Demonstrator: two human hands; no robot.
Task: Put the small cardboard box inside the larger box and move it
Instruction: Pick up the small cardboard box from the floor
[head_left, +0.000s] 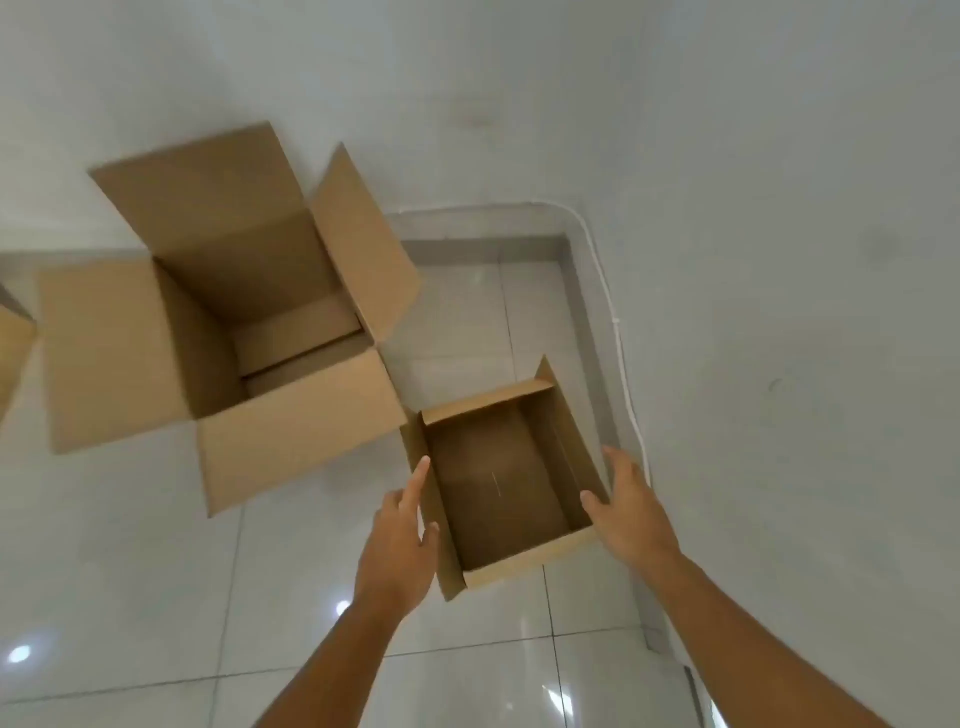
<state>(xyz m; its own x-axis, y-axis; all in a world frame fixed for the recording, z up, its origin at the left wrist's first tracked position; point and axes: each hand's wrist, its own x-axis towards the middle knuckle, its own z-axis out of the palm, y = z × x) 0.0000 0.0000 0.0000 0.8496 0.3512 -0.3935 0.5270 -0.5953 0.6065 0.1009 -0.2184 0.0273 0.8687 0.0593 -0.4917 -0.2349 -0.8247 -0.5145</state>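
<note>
Head view: small cardboard box (498, 483) sits open on the tiled floor (156, 597) near the wall (779, 260), at about 4 o'clock from the larger box (249, 312), close but apart; larger box stands flaps out, nothing seen inside; left hand (402, 540) spread, fingers along the small box's left wall; right hand (631, 506) spread at its right wall, thumb on the rim; neither yet clamped; step looks like the pick-up; next: squeeze both walls, lift, carry toward 10 o'clock, lower between the flaps
</note>
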